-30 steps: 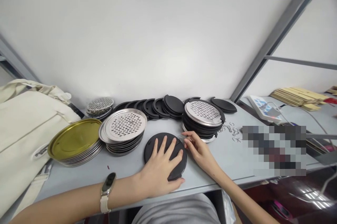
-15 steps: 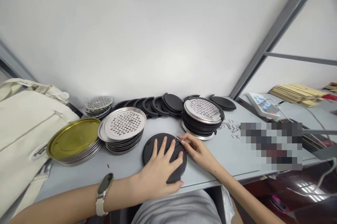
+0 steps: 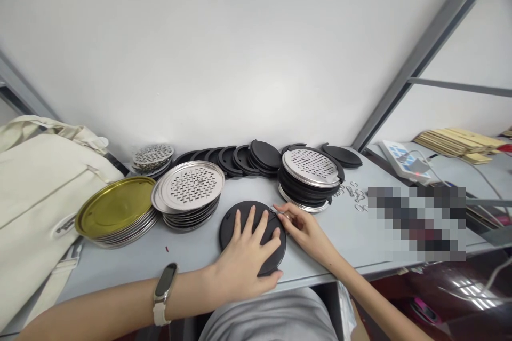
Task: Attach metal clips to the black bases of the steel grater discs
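Disc point(image 3: 231, 224) lies flat under splayed left hand point(image 3: 245, 262); right hand point(image 3: 303, 227) pinches metal ring point(image 3: 273, 209) pointing leftward at its far-right edge.

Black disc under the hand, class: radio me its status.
Left hand spread on disc. Right hand at disc's edge, pinching metal loop. Stack just beyond right hand.

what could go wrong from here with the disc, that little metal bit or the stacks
The small metal piece could slip, as only fingertips of the right hand pinch it. The black disc under the spread left hand might slide, with the near edge of the table close by. The silver grater stack may shift if bumped, since its top plates sit out of line.
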A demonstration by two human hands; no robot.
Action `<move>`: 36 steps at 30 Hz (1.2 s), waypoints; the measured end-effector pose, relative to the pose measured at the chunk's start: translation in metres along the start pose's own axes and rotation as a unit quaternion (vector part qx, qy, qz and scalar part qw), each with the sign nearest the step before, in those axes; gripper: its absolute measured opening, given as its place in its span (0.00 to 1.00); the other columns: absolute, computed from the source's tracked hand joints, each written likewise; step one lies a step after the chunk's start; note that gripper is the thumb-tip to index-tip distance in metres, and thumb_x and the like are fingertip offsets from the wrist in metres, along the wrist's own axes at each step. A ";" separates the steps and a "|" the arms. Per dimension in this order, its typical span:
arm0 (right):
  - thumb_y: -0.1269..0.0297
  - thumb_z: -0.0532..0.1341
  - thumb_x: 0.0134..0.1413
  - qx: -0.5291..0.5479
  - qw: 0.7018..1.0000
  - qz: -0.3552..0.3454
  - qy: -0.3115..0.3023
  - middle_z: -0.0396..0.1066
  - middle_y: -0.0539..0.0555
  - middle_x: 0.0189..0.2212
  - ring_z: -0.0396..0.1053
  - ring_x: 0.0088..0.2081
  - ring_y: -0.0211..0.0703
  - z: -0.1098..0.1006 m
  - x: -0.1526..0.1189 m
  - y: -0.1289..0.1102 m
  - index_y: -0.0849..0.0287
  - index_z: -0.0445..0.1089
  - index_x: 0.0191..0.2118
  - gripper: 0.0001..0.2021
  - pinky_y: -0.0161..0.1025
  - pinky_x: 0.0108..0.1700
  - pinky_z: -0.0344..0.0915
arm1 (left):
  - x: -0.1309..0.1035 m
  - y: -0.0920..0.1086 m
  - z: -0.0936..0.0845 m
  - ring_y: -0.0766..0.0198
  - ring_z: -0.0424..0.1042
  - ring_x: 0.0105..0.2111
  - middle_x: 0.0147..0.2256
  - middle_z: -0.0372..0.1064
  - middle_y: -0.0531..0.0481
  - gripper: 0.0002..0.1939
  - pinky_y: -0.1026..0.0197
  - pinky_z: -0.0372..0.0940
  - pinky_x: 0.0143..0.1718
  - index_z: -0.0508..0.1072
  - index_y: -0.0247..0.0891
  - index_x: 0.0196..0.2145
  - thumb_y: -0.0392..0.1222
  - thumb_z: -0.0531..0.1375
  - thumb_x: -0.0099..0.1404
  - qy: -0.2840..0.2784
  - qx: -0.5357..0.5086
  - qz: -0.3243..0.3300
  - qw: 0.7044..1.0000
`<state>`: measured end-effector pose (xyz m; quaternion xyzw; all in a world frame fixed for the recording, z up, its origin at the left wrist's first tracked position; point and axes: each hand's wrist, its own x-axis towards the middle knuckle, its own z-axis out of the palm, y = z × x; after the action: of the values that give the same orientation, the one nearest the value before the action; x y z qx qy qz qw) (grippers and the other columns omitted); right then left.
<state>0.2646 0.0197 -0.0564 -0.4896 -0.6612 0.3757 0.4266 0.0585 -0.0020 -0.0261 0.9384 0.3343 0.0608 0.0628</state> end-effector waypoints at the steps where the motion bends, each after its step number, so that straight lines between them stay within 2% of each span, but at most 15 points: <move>1: 0.54 0.56 0.63 -0.004 1.000 -0.001 0.001 0.64 0.48 0.26 0.58 0.27 0.38 0.000 0.000 0.001 0.61 0.70 0.46 0.16 0.35 0.30 0.60 | 0.000 0.000 0.001 0.28 0.38 0.65 0.67 0.40 0.32 0.35 0.23 0.41 0.58 0.58 0.39 0.63 0.52 0.61 0.62 0.003 0.001 0.000 1.000; 5: 0.55 0.56 0.64 -0.025 1.000 -0.007 0.009 0.64 0.48 0.25 0.58 0.26 0.38 0.000 -0.001 0.004 0.60 0.70 0.48 0.15 0.34 0.29 0.59 | 0.000 0.001 0.002 0.28 0.39 0.65 0.68 0.38 0.34 0.35 0.24 0.42 0.58 0.58 0.39 0.63 0.51 0.61 0.61 0.004 0.002 0.000 1.000; 8: 0.58 0.55 0.64 -0.050 0.998 -0.022 0.020 0.68 0.49 0.27 0.62 0.27 0.39 0.000 -0.002 0.005 0.59 0.70 0.49 0.14 0.35 0.31 0.62 | 0.000 0.000 0.003 0.29 0.39 0.65 0.68 0.40 0.35 0.34 0.23 0.41 0.58 0.58 0.38 0.63 0.52 0.59 0.63 0.007 0.006 0.004 1.000; 12: 0.61 0.55 0.64 -0.071 0.996 -0.053 0.026 0.74 0.56 0.39 0.71 0.38 0.46 0.001 -0.002 0.000 0.58 0.70 0.47 0.11 0.40 0.42 0.68 | -0.001 -0.001 0.006 0.30 0.40 0.65 0.67 0.43 0.35 0.33 0.25 0.41 0.60 0.57 0.38 0.63 0.58 0.54 0.67 0.022 0.005 0.016 1.000; 15: 0.63 0.55 0.64 -0.080 0.994 -0.073 0.032 0.74 0.57 0.42 0.71 0.45 0.49 0.000 -0.002 -0.003 0.56 0.70 0.45 0.09 0.44 0.48 0.67 | -0.001 0.001 0.004 0.30 0.40 0.65 0.67 0.42 0.33 0.33 0.25 0.42 0.59 0.57 0.37 0.63 0.56 0.55 0.67 0.012 0.012 0.017 1.000; 21: 0.63 0.55 0.65 -0.093 0.992 -0.086 0.026 0.75 0.56 0.38 0.72 0.42 0.48 -0.001 -0.002 -0.005 0.55 0.72 0.40 0.09 0.45 0.46 0.68 | -0.003 0.004 -0.005 0.27 0.42 0.64 0.66 0.43 0.30 0.32 0.25 0.46 0.57 0.57 0.36 0.62 0.51 0.57 0.65 -0.022 0.021 0.025 0.999; 30: 0.62 0.55 0.64 -0.113 0.989 -0.079 0.044 0.76 0.56 0.39 0.73 0.41 0.48 0.001 -0.007 -0.009 0.57 0.73 0.43 0.10 0.44 0.46 0.68 | -0.008 0.008 0.001 0.26 0.44 0.63 0.63 0.50 0.29 0.29 0.27 0.48 0.57 0.59 0.34 0.60 0.51 0.53 0.66 0.006 0.056 0.045 0.997; 36: 0.59 0.56 0.64 -0.079 0.996 -0.036 0.036 0.77 0.55 0.36 0.73 0.38 0.47 0.001 -0.006 -0.006 0.58 0.72 0.44 0.11 0.42 0.43 0.69 | -0.007 0.008 0.010 0.26 0.43 0.64 0.63 0.49 0.28 0.30 0.27 0.45 0.58 0.58 0.32 0.61 0.52 0.52 0.67 0.033 0.074 0.043 0.996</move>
<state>0.2624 0.0121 -0.0525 -0.5106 -0.6901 0.2893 0.4235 0.0600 -0.0134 -0.0346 0.9513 0.2994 0.0696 -0.0209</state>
